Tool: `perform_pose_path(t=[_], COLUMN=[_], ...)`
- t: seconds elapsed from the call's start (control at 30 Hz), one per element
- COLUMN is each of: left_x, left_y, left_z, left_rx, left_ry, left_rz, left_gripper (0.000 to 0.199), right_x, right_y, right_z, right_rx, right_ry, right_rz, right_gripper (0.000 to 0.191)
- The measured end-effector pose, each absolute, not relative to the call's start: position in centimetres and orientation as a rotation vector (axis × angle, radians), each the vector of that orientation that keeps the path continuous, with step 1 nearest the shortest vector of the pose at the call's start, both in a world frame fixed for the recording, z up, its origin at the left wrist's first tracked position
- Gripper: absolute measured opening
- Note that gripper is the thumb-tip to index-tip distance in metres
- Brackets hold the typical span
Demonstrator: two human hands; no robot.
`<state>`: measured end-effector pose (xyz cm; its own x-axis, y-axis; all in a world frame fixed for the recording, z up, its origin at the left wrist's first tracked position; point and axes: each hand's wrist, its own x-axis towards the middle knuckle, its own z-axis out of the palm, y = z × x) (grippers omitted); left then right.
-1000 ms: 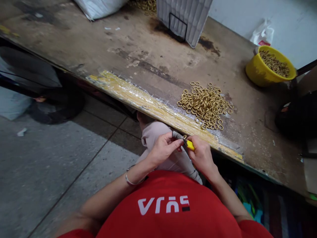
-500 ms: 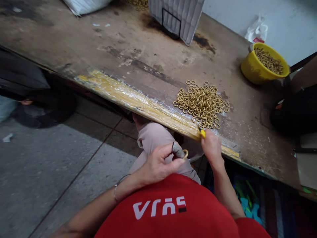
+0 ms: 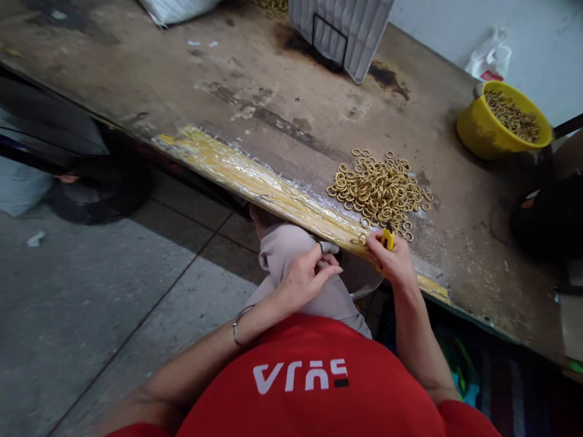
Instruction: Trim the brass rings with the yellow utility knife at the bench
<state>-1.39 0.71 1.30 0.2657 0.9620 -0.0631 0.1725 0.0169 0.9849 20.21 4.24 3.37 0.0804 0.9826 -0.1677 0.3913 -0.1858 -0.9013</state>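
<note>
My right hand (image 3: 392,258) is closed around a small yellow utility knife (image 3: 387,239), its dark blade pointing up toward the table. At the fingertips of that hand, over the taped table edge, is a brass-coloured ring (image 3: 359,240); whether the fingers pinch it I cannot tell. A loose pile of such rings (image 3: 382,188) lies just beyond on the tabletop. Above my knee, my left hand (image 3: 314,273) has its thumb and grey-wrapped index finger apart, the other fingers curled. No ring shows in it.
The worn table (image 3: 218,115) has yellow tape (image 3: 255,182) along its front edge. A yellow bucket (image 3: 496,136) full of rings stands at the right. Farther back are a grey ribbed container (image 3: 339,30), a white sack (image 3: 180,9) and a plastic bag (image 3: 490,57).
The ring held in my left hand is no longer seen there, and its thumb and index have parted. My right hand has turned, showing the knife upright, with a ring by its fingertips.
</note>
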Motion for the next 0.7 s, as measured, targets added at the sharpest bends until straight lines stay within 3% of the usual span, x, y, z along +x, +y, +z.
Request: perform_pose_path(t=[0.13,0.43,0.53,0.7], left_x=[-0.8,-1.3,-1.7,-1.8], left_y=[1.1,1.3,1.6,1.5], left_z=[1.4,1.1,1.5,1.7], left_rx=[1.370,1.236,1.063,0.857], left_ry=[1.109,1.143,1.044,0.953], left_rz=[1.043,1.097,1.039,1.063], left_gripper=[0.019,0.012,0.015,0.024], right_x=[17.4,14.7,14.9,15.6], right_y=[3.3,2.3,1.9,0.8], right_z=[4.0,4.0,4.3,4.4], right_rx=[-1.390,-1.281,-1.357,-1.545], right_ry=[-0.926,-0.880,-1.128,-1.837], right_rz=[1.606,1.699,1.555,0.782], right_gripper=[0.035,0.038,0.038,0.018])
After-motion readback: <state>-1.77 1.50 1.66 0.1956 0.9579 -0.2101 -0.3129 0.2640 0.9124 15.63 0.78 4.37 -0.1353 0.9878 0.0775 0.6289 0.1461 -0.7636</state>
